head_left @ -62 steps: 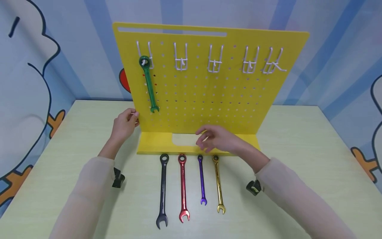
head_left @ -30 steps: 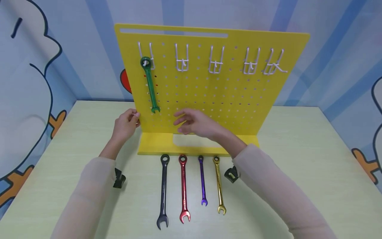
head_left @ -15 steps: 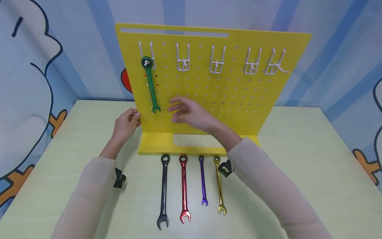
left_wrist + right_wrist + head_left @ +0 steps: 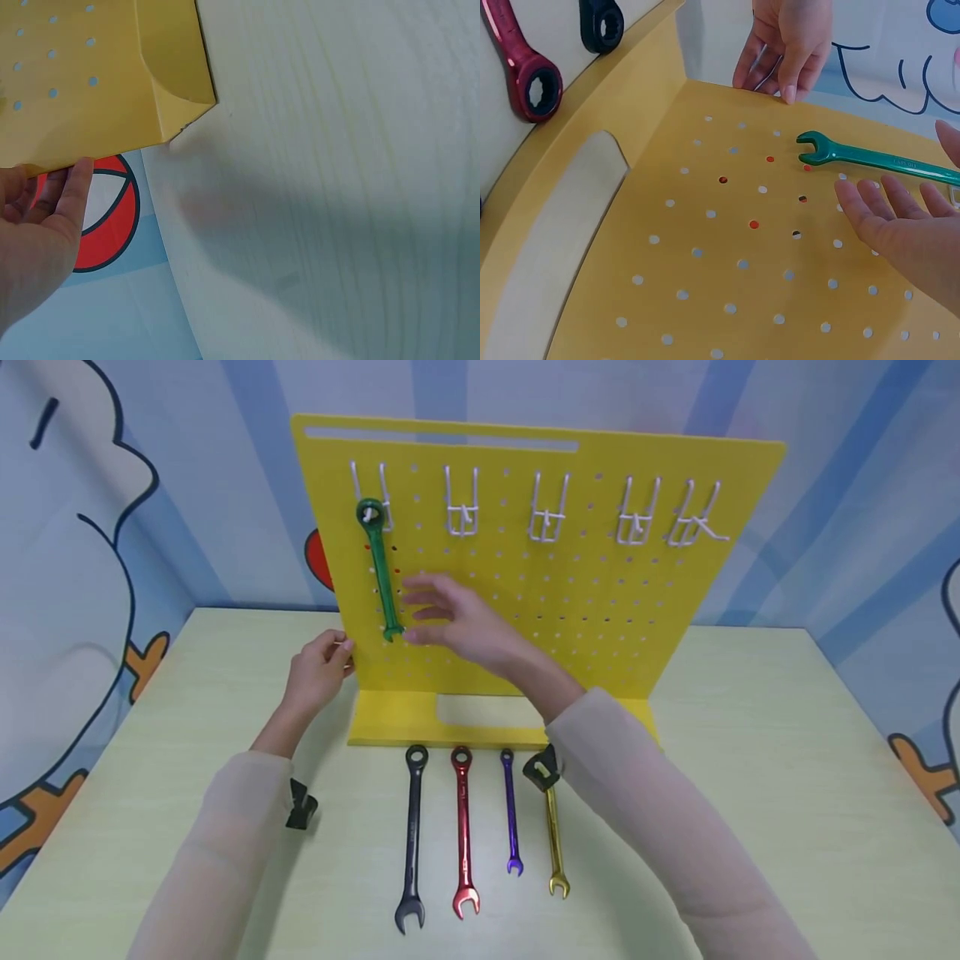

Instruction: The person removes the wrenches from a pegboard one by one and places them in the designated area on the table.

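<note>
A yellow pegboard (image 4: 495, 610) stands upright on the table. My left hand (image 4: 321, 672) holds its left side edge, and in the left wrist view the fingertips (image 4: 81, 172) are right at that edge. From the leftmost hook hangs a green combination wrench (image 4: 381, 572), ring end up and open jaw down. My right hand (image 4: 461, 617) is just right of this wrench, fingers spread and relaxed, holding nothing. In the right wrist view the fingers (image 4: 866, 199) lie alongside the green handle.
Several white wire hooks (image 4: 462, 514) run along the board's top. Before its base (image 4: 393, 714) lie a black wrench (image 4: 413, 835), a red wrench (image 4: 463, 827), a purple wrench (image 4: 512, 814) and a gold wrench (image 4: 554, 839), partly covered by the right wrist camera (image 4: 542, 768).
My right hand has moved left and up across the board, from above the purple wrench to beside the green one. My left hand has stayed at the board's edge.
</note>
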Tool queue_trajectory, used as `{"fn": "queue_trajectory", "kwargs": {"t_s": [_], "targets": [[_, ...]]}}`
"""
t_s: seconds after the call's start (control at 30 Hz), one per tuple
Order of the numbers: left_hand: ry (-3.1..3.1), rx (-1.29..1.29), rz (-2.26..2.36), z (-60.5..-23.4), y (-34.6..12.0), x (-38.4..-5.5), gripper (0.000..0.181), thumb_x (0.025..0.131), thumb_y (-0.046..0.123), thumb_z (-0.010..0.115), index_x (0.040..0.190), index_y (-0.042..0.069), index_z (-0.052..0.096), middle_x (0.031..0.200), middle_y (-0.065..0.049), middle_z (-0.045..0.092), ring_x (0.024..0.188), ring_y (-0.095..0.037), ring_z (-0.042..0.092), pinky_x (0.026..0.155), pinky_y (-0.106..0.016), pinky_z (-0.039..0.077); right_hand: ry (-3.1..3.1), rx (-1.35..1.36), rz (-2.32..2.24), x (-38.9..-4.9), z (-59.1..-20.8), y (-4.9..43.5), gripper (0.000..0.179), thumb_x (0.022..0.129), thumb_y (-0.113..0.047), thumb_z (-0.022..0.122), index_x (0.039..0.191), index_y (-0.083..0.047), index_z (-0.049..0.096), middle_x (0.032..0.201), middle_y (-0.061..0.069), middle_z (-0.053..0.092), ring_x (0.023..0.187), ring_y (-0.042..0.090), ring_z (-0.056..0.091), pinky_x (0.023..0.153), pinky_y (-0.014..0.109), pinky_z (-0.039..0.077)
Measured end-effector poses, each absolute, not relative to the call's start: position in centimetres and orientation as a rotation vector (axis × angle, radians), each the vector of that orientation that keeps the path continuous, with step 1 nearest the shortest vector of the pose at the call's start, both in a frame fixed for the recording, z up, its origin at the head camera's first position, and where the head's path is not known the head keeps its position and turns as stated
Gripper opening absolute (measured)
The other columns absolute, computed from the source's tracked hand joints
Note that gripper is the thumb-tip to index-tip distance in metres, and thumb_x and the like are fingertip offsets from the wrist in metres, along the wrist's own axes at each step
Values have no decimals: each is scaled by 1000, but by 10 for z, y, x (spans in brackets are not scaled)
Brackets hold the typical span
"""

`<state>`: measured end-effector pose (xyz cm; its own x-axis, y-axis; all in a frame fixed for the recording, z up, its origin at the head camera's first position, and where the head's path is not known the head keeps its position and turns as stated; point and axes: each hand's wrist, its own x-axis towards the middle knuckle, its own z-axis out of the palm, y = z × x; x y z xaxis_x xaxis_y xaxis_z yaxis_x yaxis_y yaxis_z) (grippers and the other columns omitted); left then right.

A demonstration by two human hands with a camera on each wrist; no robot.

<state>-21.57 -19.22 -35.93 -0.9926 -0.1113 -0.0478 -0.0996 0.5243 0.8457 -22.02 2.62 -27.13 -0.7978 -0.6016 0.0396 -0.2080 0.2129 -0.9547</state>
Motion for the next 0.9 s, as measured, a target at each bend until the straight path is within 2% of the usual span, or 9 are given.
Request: {"fn": "queue_trajectory", "kwargs": {"t_s": [0.5,0.8,0.9], "targets": [[-2731,154,-1501,-359,-192,-215,32,99,21,38,117,-2,48,116,-22,55,105,-31,55,88,-36,49,2124,-685,-1699,-223,-266,8,62,84,-8,66,137,-14,35,134,4,44,121,19,41,98,30,39],[-2722,159,-1507,-359,-192,-216,31,99,20,38,118,-2,49,116,-22,55,105,-31,55,88,-36,49,2076,-675,-1758,-224,-268,6,55,86,-1,61,135,-8,37,119,8,50,107,21,52,90,27,46],[-2725,171,-1502,-359,-192,-216,32,99,21,38,118,-2,49,117,-22,55,105,-31,55,88,-36,49,2056,-671,-1781,-224,-268,7,54,86,2,59,134,-7,37,115,10,50,102,22,55,90,31,47]]}}
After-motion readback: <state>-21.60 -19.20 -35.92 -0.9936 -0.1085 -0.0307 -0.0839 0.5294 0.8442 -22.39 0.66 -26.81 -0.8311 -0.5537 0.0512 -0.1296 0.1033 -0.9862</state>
